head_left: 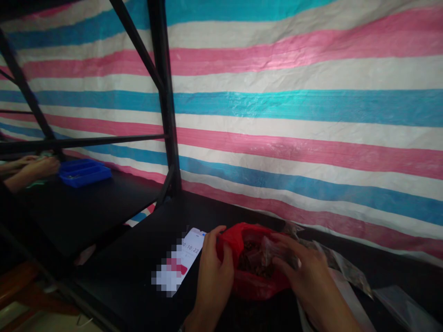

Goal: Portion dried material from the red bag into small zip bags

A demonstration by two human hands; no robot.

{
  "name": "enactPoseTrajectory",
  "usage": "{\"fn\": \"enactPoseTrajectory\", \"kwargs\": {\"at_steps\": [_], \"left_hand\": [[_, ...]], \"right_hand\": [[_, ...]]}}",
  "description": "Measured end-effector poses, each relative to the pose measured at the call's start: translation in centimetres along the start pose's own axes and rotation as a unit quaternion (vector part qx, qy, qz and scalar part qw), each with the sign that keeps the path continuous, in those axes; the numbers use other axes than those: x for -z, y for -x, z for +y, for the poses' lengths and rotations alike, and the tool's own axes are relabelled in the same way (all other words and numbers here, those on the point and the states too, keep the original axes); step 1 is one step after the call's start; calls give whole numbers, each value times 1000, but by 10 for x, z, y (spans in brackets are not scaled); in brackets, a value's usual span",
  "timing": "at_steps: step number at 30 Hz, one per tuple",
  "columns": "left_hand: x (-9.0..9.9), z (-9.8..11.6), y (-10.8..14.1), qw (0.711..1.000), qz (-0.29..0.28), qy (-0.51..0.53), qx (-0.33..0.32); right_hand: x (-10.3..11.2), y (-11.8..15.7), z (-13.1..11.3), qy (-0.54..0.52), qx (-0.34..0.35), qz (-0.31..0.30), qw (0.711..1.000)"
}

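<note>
A red plastic bag (258, 287) stands open on the black table, with many small brownish pieces (254, 260) inside. My left hand (216, 265) grips the bag's left rim between thumb and fingers. At the right side of the opening, my right hand (306, 265) has its thumb and fingers closed around a small clear plastic bag (272, 249), which hangs over the brown pieces. What that clear bag contains is too blurred to tell. Left of my left hand lies a lit phone (190, 249) showing a timer, partly pixelated.
Clear plastic bags (351, 269) and a white sheet (349, 295) lie at the right. A black metal frame (168, 115) rises at the back left. Beyond it, another person's hands (43, 166) are near a blue tray (85, 173). Striped sheeting (294, 106) hangs behind.
</note>
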State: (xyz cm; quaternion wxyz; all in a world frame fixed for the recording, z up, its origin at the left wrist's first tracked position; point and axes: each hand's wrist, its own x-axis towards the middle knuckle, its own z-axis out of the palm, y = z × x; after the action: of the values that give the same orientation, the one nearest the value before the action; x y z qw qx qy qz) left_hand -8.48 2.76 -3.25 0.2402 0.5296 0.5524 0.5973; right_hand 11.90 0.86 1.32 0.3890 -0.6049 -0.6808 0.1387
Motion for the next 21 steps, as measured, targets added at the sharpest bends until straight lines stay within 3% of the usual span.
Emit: {"fn": "enactPoseTrajectory", "kwargs": {"at_steps": [5, 9, 13, 16, 18, 21], "left_hand": [[1, 3, 0, 999, 22, -25, -26], [2, 2, -4, 997, 48, -40, -42], [5, 7, -5, 993, 83, -48, -69], [9, 17, 1, 972, 141, -98, -162], [10, 21, 11, 936, 181, -151, -260], [7, 18, 37, 889, 181, -152, -392]], "right_hand": [[50, 3, 6, -184, -86, -5, 979], [94, 11, 23, -174, -147, -23, 973], [102, 20, 56, -134, -155, -75, 976], [95, 25, 76, -66, -146, -79, 984], [96, 28, 81, -35, -131, -65, 989], [111, 31, 80, -56, -109, -61, 991]]}}
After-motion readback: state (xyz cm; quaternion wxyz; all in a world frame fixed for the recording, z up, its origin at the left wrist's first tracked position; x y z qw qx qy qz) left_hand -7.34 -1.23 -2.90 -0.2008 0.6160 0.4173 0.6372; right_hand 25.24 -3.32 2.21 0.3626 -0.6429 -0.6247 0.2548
